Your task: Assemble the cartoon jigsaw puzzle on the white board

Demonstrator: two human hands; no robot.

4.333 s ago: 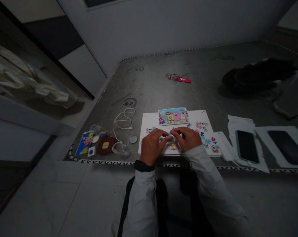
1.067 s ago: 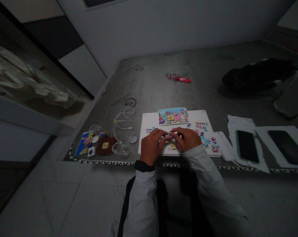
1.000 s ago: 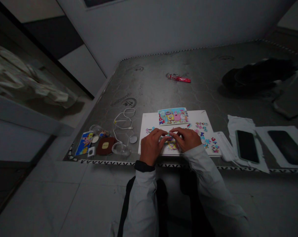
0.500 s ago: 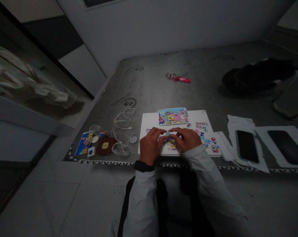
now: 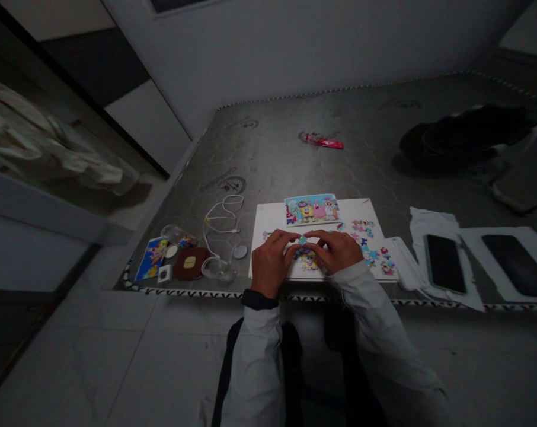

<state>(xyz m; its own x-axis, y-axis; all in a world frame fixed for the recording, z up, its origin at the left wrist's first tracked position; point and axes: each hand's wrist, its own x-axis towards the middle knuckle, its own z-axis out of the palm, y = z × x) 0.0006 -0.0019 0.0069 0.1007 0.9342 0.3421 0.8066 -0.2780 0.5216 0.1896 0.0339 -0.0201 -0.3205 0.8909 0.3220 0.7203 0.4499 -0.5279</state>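
Observation:
My left hand (image 5: 272, 262) and my right hand (image 5: 340, 251) meet over a white board (image 5: 268, 213). Between their fingertips is a small teal puzzle piece (image 5: 303, 240), gripped from both sides. Just below it, partly hidden by my thumbs, lies a colourful joined patch of puzzle (image 5: 309, 263). Loose puzzle pieces (image 5: 372, 256) are scattered to the right of my right hand, and a few show beyond my left hand. A cartoon picture card (image 5: 313, 210) lies at the board's far edge.
Left of the board are a white cable (image 5: 206, 222), a brown case (image 5: 191, 263), a clear plastic cup (image 5: 219, 269) and a blue picture packet (image 5: 152, 260). Phones (image 5: 446, 263) lie to the right. Farther back are a red packet (image 5: 324, 142) and a black cap-like object (image 5: 468, 139).
My hands stay almost in place. My fingertips have shifted slightly around the teal piece, and a little more of the patch beneath shows.

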